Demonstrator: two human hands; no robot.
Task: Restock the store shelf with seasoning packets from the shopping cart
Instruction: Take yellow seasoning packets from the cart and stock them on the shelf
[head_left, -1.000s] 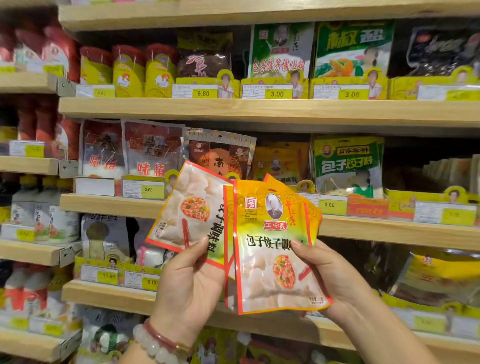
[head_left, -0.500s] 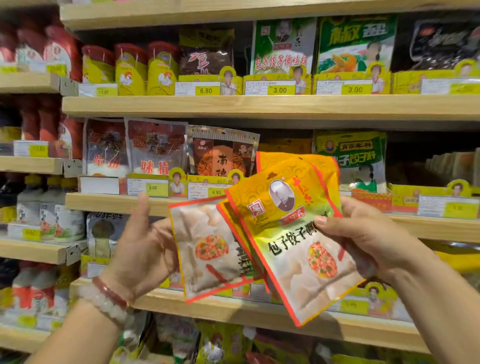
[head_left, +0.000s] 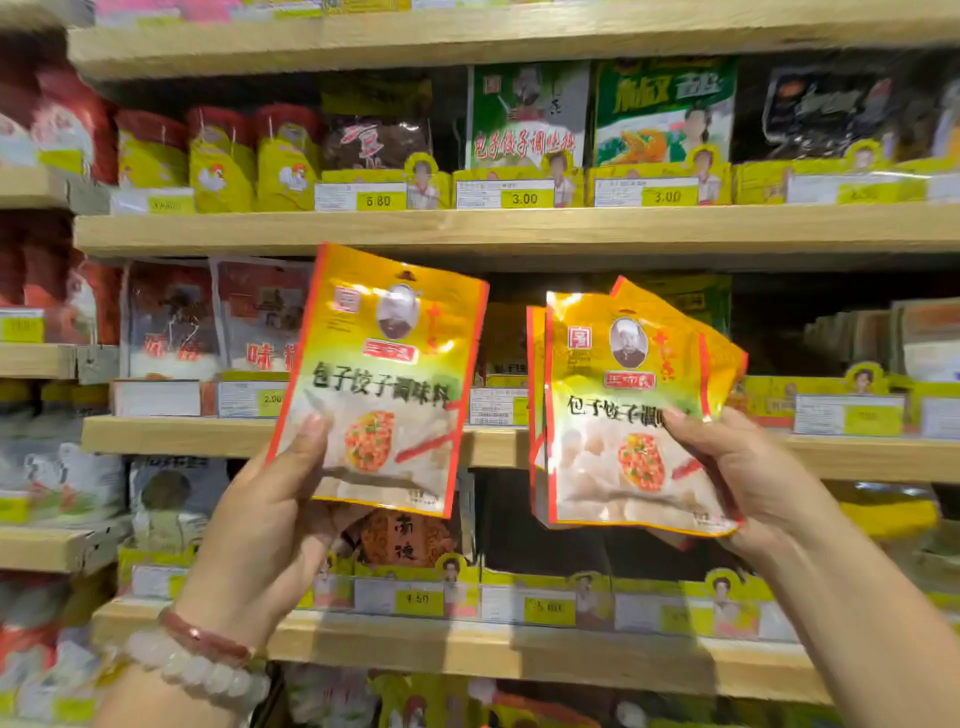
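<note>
Yellow packet, left: a glossy yellow-and-white seasoning packet with red edges (head_left: 382, 384), printed with a portrait, black characters and a round food picture, is held upright with a slight tilt in front of the middle wooden shelf (head_left: 519, 228).
Left hand: the left hand (head_left: 270, 525) grips this packet at its lower left corner, thumb pressed on the front face and fingers curled behind it.
Yellow packets, right: a small stack of matching yellow seasoning packets (head_left: 631, 415) is held just beside the first packet, apart from it, at about the same height; further edges show behind the front one, but how many there are cannot be told.
Right hand: the right hand (head_left: 748, 478) pinches the stack at its right side, thumb on the front and fingers wrapped behind.
Wrist: a red bangle (head_left: 200, 636) and a white beaded bracelet (head_left: 192, 670) sit on the left wrist.
Shelving: light wooden shelves run across the view, stocked with other packets behind yellow price-tag holders (head_left: 524, 193) marked 6.80, 3.00 and 3.00.
Upper row: red-topped yellow chicken-print pouches (head_left: 221, 161) stand at left, a green-and-white packet (head_left: 527, 114) at centre.
Lower row: a brown-orange packet (head_left: 410, 538) stands below the left-hand packet.
</note>
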